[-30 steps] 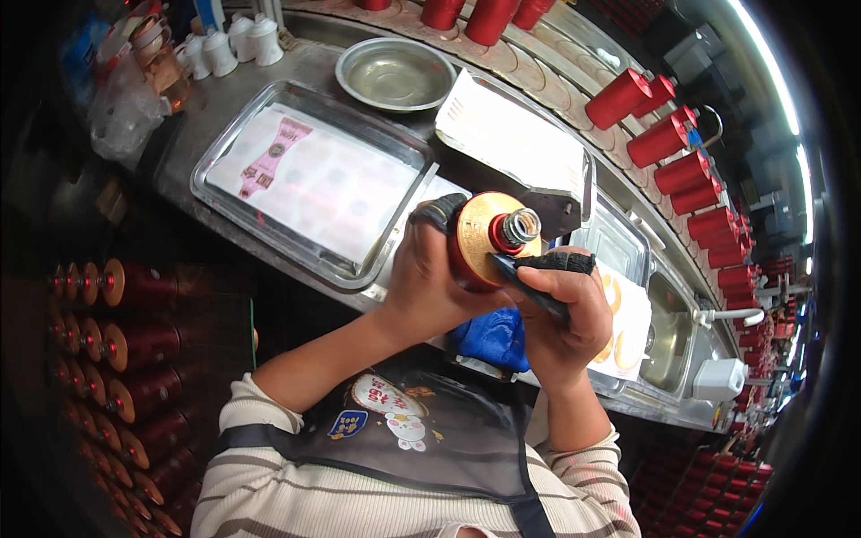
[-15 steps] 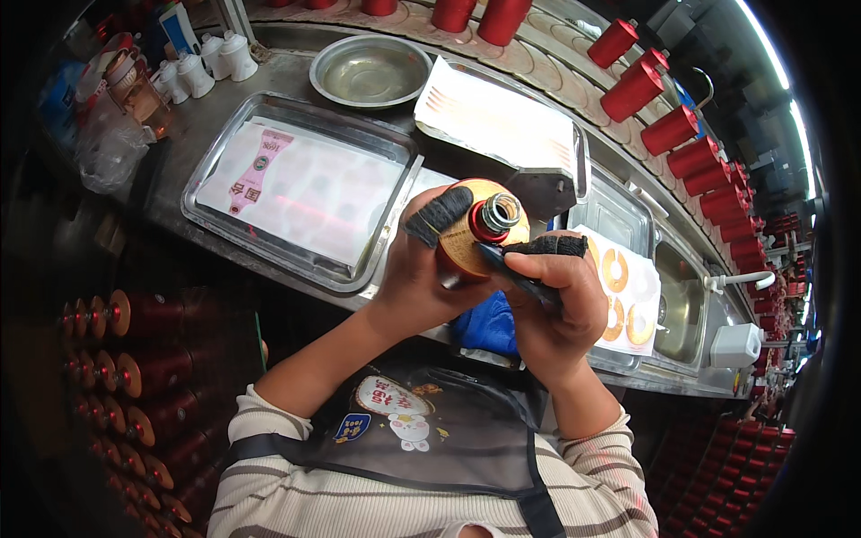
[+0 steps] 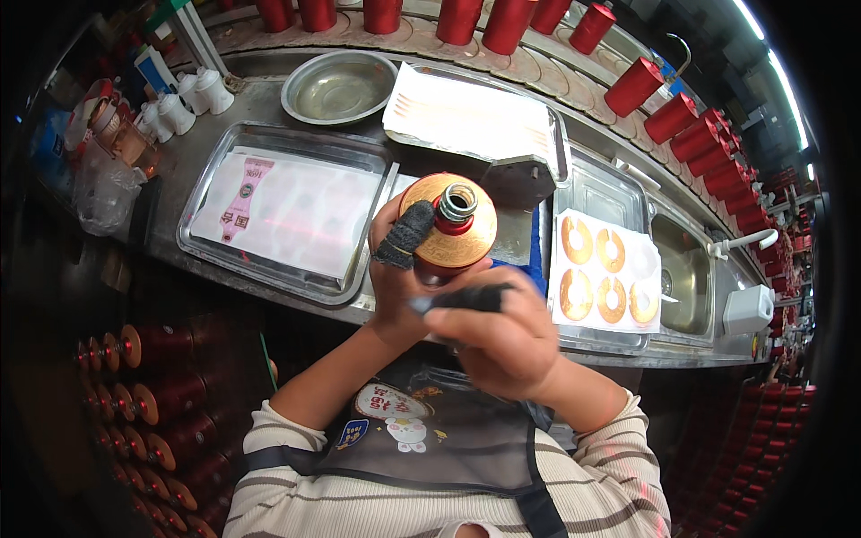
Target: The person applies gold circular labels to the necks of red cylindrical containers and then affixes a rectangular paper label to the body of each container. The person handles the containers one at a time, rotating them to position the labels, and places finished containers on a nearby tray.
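My left hand [image 3: 391, 285] is wrapped round a red bottle with a gold shoulder [image 3: 471, 235], its open threaded neck pointing up toward me. A dark finger sleeve covers that thumb, which presses on the gold shoulder beside the red neck collar. Just below the bottle, my right hand [image 3: 509, 345] is closed on a small dark tool [image 3: 421, 306]. Motion blurs the tool's tip, so its exact kind cannot be made out. Dark covering also shows on a right finger.
A metal tray [image 3: 193, 211] with a printed label sheet [image 3: 296, 202] lies left. Behind stand a metal bowl [image 3: 305, 112] and a tray of white sheets [image 3: 475, 108]. Gold C-shaped labels [image 3: 577, 294] lie on the right by a sink [image 3: 686, 309]. Red bottles [image 3: 457, 22] line the conveyor.
My right hand has drawn away from the bottle's neck, down toward me, with the dark tool. The bottle has moved slightly left and its gold shoulder shows more fully.
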Demonstrator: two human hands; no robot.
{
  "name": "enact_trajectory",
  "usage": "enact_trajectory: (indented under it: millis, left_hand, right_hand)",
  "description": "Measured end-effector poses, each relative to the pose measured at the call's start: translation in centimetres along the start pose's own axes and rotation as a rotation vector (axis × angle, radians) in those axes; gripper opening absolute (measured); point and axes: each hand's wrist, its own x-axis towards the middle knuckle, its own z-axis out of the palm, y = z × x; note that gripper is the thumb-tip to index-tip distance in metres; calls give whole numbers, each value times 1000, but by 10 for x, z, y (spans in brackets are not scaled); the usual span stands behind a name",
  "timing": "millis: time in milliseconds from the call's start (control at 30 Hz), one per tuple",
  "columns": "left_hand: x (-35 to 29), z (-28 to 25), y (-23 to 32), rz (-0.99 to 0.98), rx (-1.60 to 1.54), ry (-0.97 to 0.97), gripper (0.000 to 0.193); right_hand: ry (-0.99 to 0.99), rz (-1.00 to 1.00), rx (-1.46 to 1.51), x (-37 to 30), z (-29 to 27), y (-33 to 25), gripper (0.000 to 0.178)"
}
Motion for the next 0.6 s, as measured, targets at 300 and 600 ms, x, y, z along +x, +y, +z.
enact_trajectory:
  millis: [300, 600]
  left_hand:
    - [2, -11, -2, 52, 62, -80, 90]
    - [21, -35, 12, 57, 35, -207, 95]
  right_hand:
    - [169, 548, 46, 2, -17, 12, 23]
    - [182, 640, 113, 30, -21, 63, 18]
